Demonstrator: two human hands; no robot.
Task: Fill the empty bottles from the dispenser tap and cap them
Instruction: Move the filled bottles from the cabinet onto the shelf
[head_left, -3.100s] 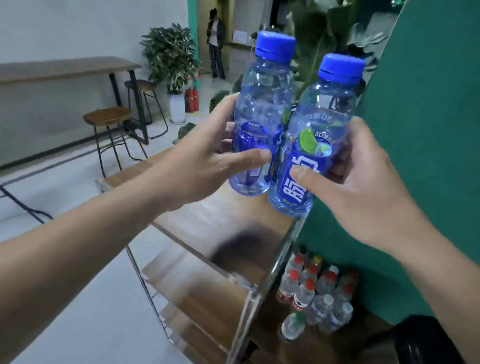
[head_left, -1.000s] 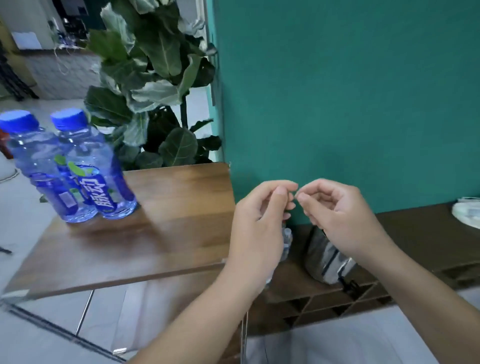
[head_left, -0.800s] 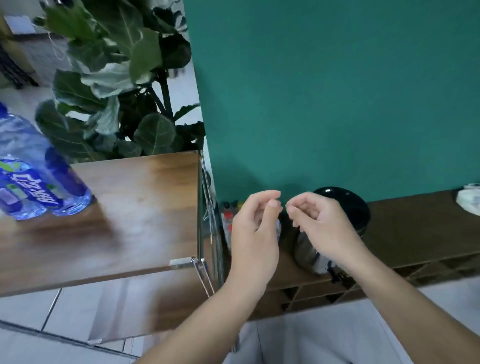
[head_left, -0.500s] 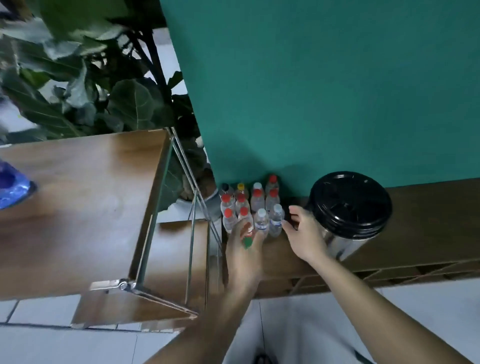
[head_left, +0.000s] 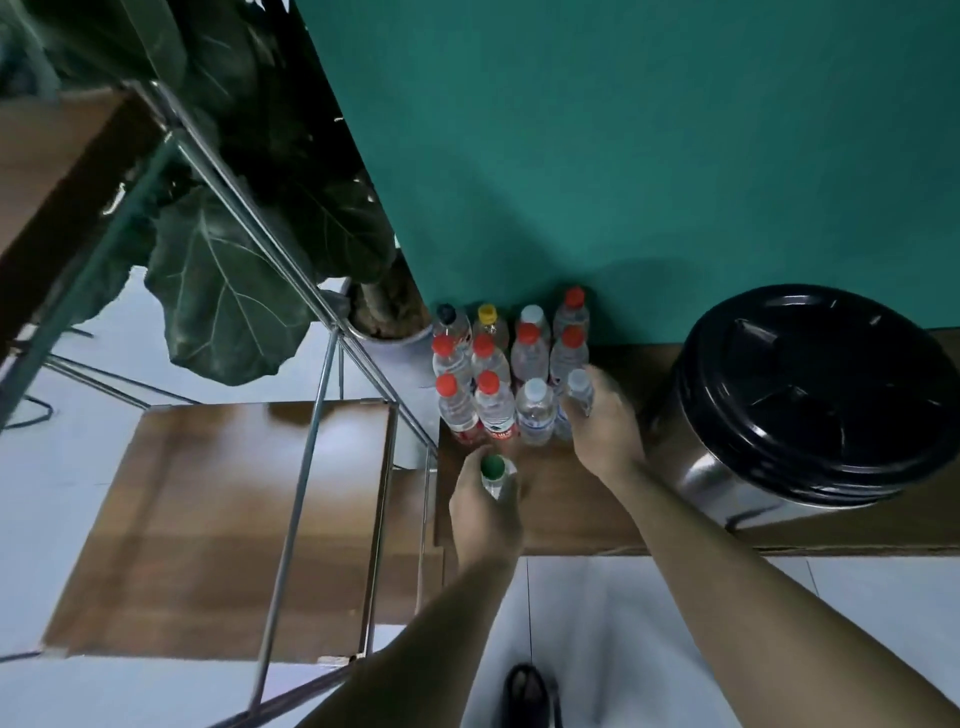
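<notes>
Now, with the left hand (head_left: 485, 512) gripping a clear green-capped plastic bottle (head_left: 496, 475) on the low brown wooden shelf (head_left: 561, 512) and the right hand (head_left: 605, 421) grasping a clear-capped bottle (head_left: 577, 397), both should lift straight up, sparing neighbours.

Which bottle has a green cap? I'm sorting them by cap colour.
The green-capped bottle gripped by the left hand, in front of the cluster; the others show red, white, yellow or dark caps.

Green-capped bottle (head_left: 496, 475), black dispenser lid (head_left: 826, 384) (teal wall (head_left: 649, 145))
</notes>
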